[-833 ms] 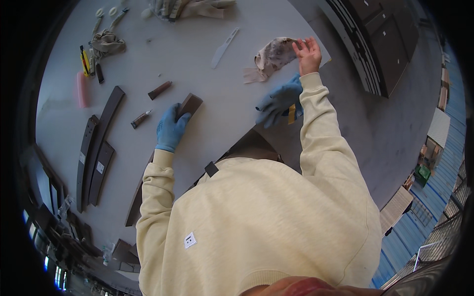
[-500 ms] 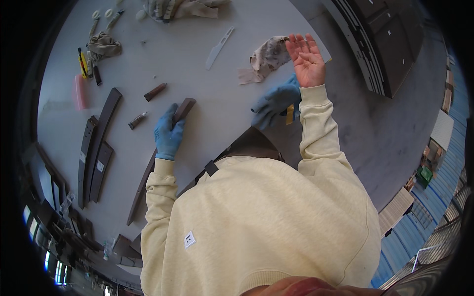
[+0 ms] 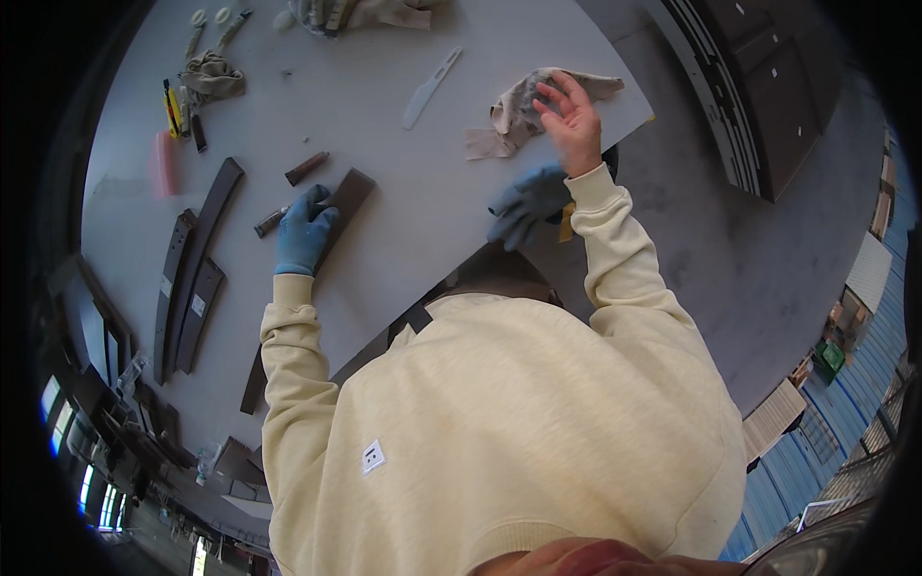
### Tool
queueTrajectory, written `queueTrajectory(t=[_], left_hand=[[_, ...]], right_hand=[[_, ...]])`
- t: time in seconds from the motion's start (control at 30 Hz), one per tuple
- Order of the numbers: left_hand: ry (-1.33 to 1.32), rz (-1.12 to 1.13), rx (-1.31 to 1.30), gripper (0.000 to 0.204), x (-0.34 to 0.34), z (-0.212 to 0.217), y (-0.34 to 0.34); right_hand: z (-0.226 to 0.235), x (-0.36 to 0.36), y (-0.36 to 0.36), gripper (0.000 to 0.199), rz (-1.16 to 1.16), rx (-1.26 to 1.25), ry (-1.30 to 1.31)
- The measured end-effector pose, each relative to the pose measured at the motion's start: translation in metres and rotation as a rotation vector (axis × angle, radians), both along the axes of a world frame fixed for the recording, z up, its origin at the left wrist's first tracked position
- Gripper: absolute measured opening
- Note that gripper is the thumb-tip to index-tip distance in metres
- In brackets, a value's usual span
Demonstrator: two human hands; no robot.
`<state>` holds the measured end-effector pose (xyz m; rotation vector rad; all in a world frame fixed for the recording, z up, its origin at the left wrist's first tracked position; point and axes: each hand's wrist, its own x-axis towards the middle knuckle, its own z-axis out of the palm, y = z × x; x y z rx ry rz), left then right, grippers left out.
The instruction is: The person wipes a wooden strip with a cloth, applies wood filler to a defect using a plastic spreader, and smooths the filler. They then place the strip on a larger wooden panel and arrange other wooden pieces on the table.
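My left hand [image 3: 305,233], in a blue glove, is closed round the edge of a long dark brown bar [image 3: 348,197]. Its wide face shows to the right of my fingers, and my forearm hides part of its length. Just left of the glove lies a small dark tube [image 3: 271,224]; a second brown tube [image 3: 306,169] is a little farther off. My bare right hand [image 3: 574,132] hovers at a stained, crumpled rag [image 3: 523,104], fingers bent and apart, with nothing visibly gripped. Below it, a loose blue glove [image 3: 528,200] sits at the table's edge.
Several dark curved bars [image 3: 205,259] lie on the grey table [image 3: 413,202] at left. Beyond are a pink roll [image 3: 163,165], a yellow cutter [image 3: 173,108], a bundled cloth [image 3: 213,77] and a white plastic scraper [image 3: 432,88]. Dark panels [image 3: 759,96] are stacked at far right.
My left hand has shifted slightly left and the bar has turned, showing a wider face. My right hand has moved left over the rag, its fingers bending from nearly straight.
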<state>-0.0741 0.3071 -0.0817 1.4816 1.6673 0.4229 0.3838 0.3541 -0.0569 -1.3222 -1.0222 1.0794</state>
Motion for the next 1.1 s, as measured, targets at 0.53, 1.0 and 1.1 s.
queueTrajectory(t=[0.53,1.0,1.1], left_hand=[[0.185,-0.04,0.56,0.04,0.168,0.065,0.023],[-1.239,0.137,-0.234,0.018,0.329,0.077,0.081],[-1.347,0.013,-0.146,0.021,0.331,0.122,0.067]], right_hand=[[0.002,-0.011,-0.009,0.066,-0.048,-0.061,0.308],[0.089,0.03,-0.037,0.07,-0.101,0.293,0.332],[0.12,0.018,-0.041,0.083,-0.069,0.492,0.253]])
